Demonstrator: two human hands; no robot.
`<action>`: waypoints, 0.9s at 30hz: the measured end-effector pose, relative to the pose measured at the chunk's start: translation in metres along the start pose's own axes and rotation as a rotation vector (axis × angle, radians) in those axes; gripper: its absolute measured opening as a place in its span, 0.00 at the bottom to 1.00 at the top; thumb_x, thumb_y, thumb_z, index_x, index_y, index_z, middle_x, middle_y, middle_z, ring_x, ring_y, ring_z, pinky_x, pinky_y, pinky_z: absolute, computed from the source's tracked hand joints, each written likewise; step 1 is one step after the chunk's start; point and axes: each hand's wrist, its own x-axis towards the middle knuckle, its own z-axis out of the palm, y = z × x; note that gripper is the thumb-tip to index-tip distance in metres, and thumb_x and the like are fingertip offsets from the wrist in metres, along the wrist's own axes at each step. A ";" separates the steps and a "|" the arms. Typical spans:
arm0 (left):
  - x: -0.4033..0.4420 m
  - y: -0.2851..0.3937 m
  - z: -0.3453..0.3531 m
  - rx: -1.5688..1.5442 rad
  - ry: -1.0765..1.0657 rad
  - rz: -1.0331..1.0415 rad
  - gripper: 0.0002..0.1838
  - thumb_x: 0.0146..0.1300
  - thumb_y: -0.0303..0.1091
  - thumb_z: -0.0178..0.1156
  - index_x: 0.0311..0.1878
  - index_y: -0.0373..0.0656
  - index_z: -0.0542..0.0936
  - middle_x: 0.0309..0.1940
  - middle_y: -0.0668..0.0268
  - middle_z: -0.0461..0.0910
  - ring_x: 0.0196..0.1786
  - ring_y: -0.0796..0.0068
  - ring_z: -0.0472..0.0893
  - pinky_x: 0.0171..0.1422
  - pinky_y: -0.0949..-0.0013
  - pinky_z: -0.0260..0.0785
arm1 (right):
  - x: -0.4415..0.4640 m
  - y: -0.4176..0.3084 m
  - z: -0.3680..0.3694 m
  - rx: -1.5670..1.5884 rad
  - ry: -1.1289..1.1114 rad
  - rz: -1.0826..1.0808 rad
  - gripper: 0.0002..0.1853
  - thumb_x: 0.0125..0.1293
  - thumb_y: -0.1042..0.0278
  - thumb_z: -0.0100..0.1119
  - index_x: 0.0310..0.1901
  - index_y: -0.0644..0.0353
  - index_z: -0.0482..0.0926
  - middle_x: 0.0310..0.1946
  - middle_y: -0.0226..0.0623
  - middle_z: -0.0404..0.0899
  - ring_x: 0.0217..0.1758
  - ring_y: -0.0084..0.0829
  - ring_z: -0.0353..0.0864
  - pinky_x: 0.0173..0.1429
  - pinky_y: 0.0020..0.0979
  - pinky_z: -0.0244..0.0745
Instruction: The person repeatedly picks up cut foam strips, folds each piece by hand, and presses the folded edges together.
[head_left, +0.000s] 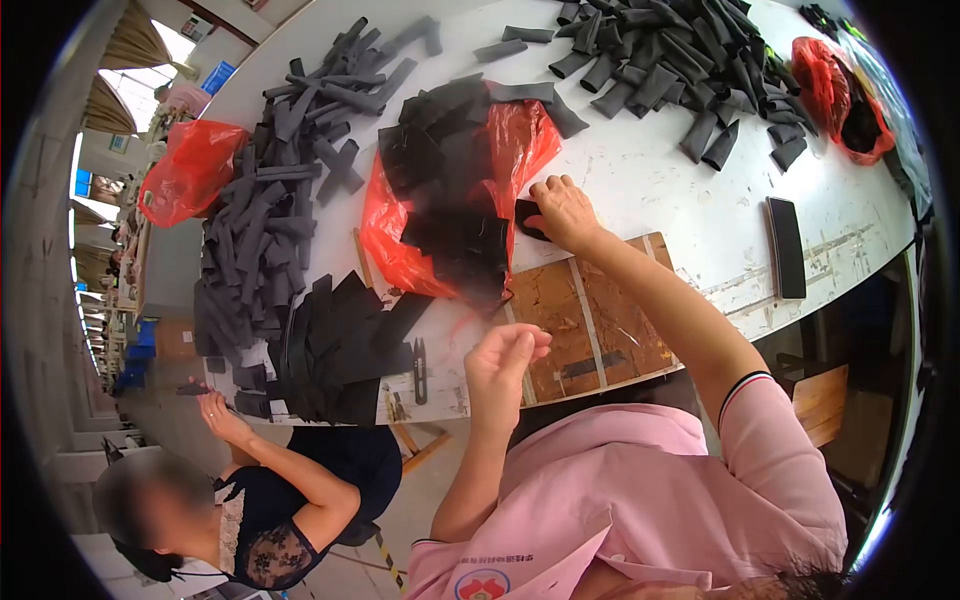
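My left hand is raised over the near edge of a worn brown board. Its fingers are curled with the thumb pressed to them; whatever may be between the fingertips is too small to make out. Farther forward, my right hand has its fingers on a small black fabric piece lying on the table, thumb and fingers bent around its edge. Just left of that hand, flat black fabric pieces are heaped on a red plastic bag. The heap's lower end near my left hand looks blurred.
Dark grey fabric tubes are piled at left, and more tubes at the back right. Black strips lie beside thread snips. A phone rests at right. At lower left, a co-worker's hand holds a dark piece.
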 end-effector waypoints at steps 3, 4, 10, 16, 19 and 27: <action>-0.011 -0.001 0.000 0.011 -0.047 -0.021 0.06 0.62 0.28 0.54 0.38 0.35 0.77 0.33 0.61 0.80 0.34 0.77 0.79 0.44 0.75 0.71 | 0.003 0.007 -0.003 0.241 -0.150 0.206 0.13 0.48 0.65 0.66 0.33 0.62 0.77 0.31 0.47 0.78 0.40 0.43 0.77 0.46 0.38 0.71; -0.015 -0.002 0.000 0.011 -0.060 -0.021 0.06 0.62 0.27 0.54 0.38 0.35 0.77 0.32 0.61 0.80 0.34 0.77 0.79 0.44 0.75 0.71 | 0.000 0.010 -0.014 0.356 -0.111 0.250 0.08 0.49 0.69 0.64 0.30 0.61 0.78 0.30 0.46 0.79 0.38 0.43 0.78 0.44 0.37 0.72; -0.035 -0.011 0.023 0.146 -0.300 -0.098 0.16 0.65 0.34 0.52 0.51 0.33 0.72 0.38 0.61 0.78 0.39 0.78 0.77 0.44 0.76 0.70 | -0.074 0.011 -0.133 0.972 -0.247 0.281 0.17 0.46 0.82 0.61 0.41 0.65 0.73 0.28 0.33 0.78 0.36 0.20 0.74 0.43 0.22 0.70; -0.029 -0.002 0.055 0.098 -0.144 0.044 0.26 0.68 0.42 0.48 0.61 0.33 0.64 0.45 0.60 0.74 0.43 0.76 0.74 0.45 0.75 0.66 | -0.130 0.001 -0.170 1.182 -0.493 0.339 0.23 0.42 0.87 0.61 0.45 0.63 0.71 0.32 0.30 0.79 0.38 0.19 0.74 0.46 0.22 0.68; -0.027 0.007 0.058 -0.012 -0.153 -0.007 0.18 0.66 0.36 0.50 0.53 0.32 0.71 0.38 0.66 0.76 0.38 0.83 0.72 0.41 0.80 0.64 | -0.139 -0.003 -0.170 1.156 -0.554 0.280 0.23 0.42 0.86 0.62 0.44 0.61 0.72 0.32 0.31 0.80 0.38 0.20 0.75 0.46 0.23 0.68; -0.020 0.000 0.036 -0.233 -0.262 -0.282 0.07 0.59 0.28 0.60 0.37 0.35 0.78 0.28 0.69 0.78 0.27 0.87 0.73 0.31 0.83 0.65 | -0.140 -0.011 -0.164 0.963 -0.675 0.121 0.23 0.43 0.84 0.63 0.43 0.60 0.72 0.31 0.33 0.81 0.37 0.24 0.77 0.45 0.26 0.69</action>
